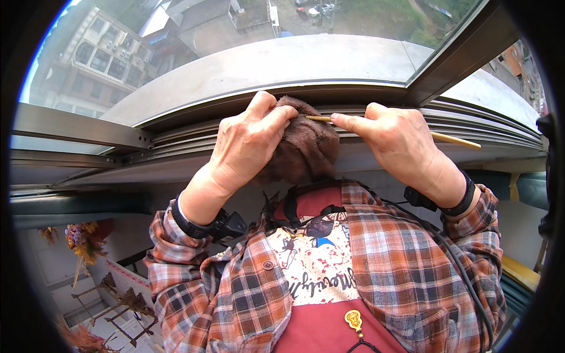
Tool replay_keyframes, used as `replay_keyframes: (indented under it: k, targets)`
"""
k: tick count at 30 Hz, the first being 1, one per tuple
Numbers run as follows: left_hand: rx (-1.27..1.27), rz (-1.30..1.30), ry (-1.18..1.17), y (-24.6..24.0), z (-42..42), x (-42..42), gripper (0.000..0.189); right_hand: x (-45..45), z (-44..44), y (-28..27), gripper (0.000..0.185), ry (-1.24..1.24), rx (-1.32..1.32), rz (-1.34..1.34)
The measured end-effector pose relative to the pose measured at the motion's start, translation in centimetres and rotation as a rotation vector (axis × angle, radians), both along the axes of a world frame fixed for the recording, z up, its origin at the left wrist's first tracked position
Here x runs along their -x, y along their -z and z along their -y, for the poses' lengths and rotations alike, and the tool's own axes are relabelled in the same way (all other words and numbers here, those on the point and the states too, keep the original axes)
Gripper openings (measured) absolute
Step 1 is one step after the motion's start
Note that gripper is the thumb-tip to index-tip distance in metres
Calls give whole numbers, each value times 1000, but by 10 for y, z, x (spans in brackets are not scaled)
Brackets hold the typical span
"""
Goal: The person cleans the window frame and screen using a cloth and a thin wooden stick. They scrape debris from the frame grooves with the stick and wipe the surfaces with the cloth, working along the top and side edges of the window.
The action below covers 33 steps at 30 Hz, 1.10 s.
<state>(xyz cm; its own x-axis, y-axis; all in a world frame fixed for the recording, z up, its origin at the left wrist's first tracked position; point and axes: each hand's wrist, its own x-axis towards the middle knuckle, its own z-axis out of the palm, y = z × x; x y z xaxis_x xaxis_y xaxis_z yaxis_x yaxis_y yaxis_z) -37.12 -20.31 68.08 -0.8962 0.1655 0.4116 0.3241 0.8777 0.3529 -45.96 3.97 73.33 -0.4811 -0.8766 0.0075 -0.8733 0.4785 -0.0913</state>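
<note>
A brown cloth (304,145) lies bunched over the metal tracks of a sliding window (468,125). My left hand (251,137) pinches its upper left part between thumb and fingers. In my right hand (393,141) is a thin wooden stick, perhaps a chopstick (457,140), held nearly level across the tracks. The index finger stretches along it, and its narrow end reaches the cloth's folds beside my left fingertips. Whether that tip touches the cloth or a track beneath cannot be told.
A brown window frame (463,48) with glass rises at the upper right, and another metal frame (79,128) stands at the left. Beyond the glass is a pale outer ledge (282,59), with buildings far below. Dried flowers (81,240) are at the lower left.
</note>
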Motion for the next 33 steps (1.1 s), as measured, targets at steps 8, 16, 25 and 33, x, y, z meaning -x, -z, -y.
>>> replay_keyframes:
  k: [8,16,25,33]
  targets:
    - [-20,-101,29,11,-15,-5,22,-5,11,-33,28,-66,-167,-114]
    - [-30,-214,-215,14,17,-40,24,-21,67,-26,43,-220,-132,-220]
    - [-35,-406,-561,37,30,-57,20,-26,131,-19,24,-421,-33,-392]
    - [62,-487,-854,48,52,-51,18,-25,186,5,19,-421,120,-296]
